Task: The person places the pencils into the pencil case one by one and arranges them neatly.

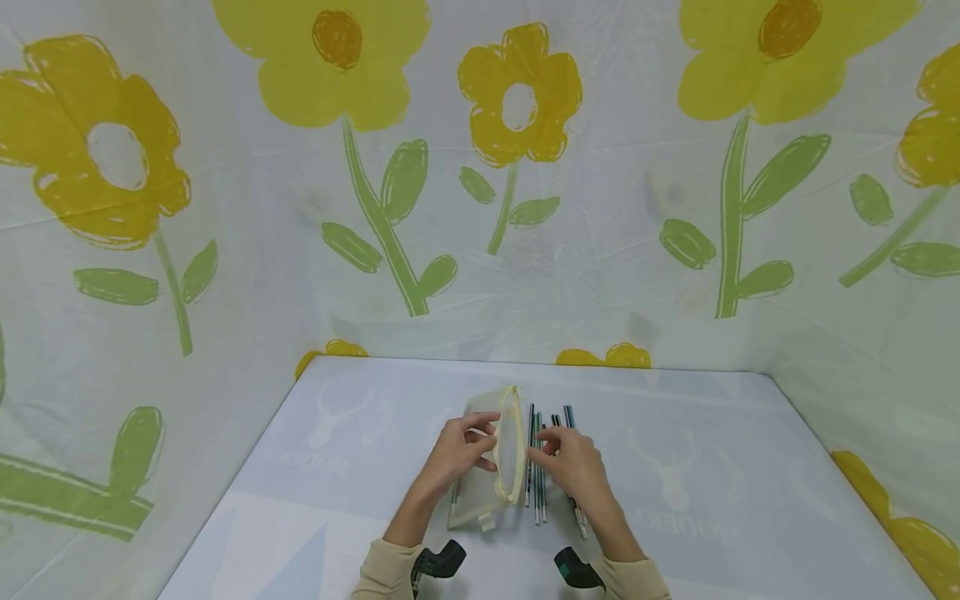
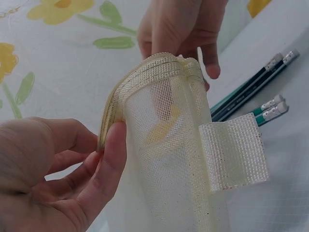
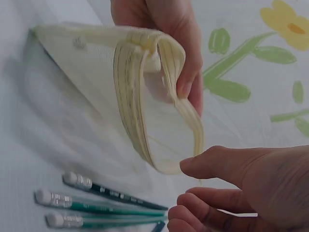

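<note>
A cream mesh zip pouch (image 1: 480,502) stands on the table with its zippered mouth spread toward the right. My left hand (image 1: 456,450) pinches one zippered edge between thumb and fingers, plain in the left wrist view. Beside the opposite edge is my right hand (image 1: 573,462), fingers loosely bent and holding nothing; its thumb (image 3: 198,166) comes right at the rim in the right wrist view. Several green and dark pencils (image 1: 537,492) with white erasers lie just right of the pouch, partly under the right hand. A woven tab (image 2: 236,154) sticks out from the pouch's side.
The white table (image 1: 300,483) has faint deer prints, and its back edge meets a flower-patterned curtain (image 1: 600,208) that also hangs at both sides. Dark wrist-camera mounts (image 1: 577,569) sit at the cuffs, low over the table's front.
</note>
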The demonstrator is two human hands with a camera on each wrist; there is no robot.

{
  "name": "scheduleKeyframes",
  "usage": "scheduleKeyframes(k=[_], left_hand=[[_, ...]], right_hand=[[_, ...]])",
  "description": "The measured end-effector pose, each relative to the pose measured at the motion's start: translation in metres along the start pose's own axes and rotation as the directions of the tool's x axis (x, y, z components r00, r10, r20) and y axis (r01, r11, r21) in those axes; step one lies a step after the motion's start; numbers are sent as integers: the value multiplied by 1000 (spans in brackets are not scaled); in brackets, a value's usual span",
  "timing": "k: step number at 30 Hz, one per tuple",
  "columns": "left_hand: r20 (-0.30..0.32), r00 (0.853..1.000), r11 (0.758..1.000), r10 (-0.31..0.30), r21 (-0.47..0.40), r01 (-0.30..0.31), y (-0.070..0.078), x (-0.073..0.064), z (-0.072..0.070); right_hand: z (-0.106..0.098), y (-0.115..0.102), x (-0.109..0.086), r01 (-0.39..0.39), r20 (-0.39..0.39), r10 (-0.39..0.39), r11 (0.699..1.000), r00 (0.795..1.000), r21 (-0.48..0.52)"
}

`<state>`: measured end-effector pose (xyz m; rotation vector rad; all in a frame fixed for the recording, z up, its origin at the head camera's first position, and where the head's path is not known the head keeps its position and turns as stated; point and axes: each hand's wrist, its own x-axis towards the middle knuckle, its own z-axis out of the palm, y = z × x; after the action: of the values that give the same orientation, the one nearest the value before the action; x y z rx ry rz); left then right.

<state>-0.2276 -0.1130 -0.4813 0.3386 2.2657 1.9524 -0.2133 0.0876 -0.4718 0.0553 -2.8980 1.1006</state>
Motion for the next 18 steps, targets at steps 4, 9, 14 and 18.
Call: scheduleKeyframes(k=[4,9,14,18], left_hand=[[-3,1000,1000,5,-2,-5,0,0,0],[2,1000,1000,0,7,0,2,-1,0],[5,1000,1000,-2,23,2,1,0,1],[4,1000,1000,-4,25,4,0,1,1]], right_hand=[[-5,9,-1,-10,-8,10,1000,1000,-8],[-12,23,-2,-29,-12,28,999,1000,-32],[-17,33,0,-36,-15,35,999,999,-41],[-20,37,3,-67,-8,67,997,998,-37]])
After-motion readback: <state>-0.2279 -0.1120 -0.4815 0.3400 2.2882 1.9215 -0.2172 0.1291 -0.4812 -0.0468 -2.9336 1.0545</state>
